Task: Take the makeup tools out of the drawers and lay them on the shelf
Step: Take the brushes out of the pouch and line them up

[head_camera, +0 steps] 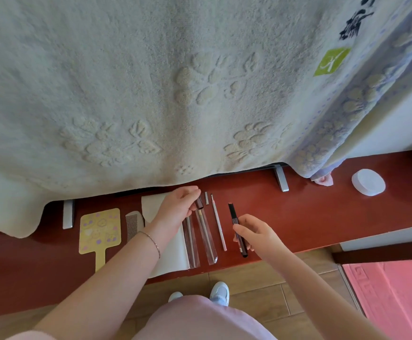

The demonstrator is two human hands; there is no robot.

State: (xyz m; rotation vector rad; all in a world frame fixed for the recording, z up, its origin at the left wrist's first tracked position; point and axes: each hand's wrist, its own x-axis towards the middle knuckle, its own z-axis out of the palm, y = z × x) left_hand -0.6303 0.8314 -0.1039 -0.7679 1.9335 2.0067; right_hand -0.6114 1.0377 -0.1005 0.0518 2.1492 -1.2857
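Red shelf (322, 212) w/ tools laid in a row. Left hand (175, 208) pinches clear-sleeved stick (203, 231) by its top; right hand (256, 233) grasps dark pen (234, 218) mid-barrel. Both look light, stiff, prob. slippery; hold mid-length.

red shelf (322, 212) bears mirror (99, 231), comb (133, 225), pencil (218, 223).
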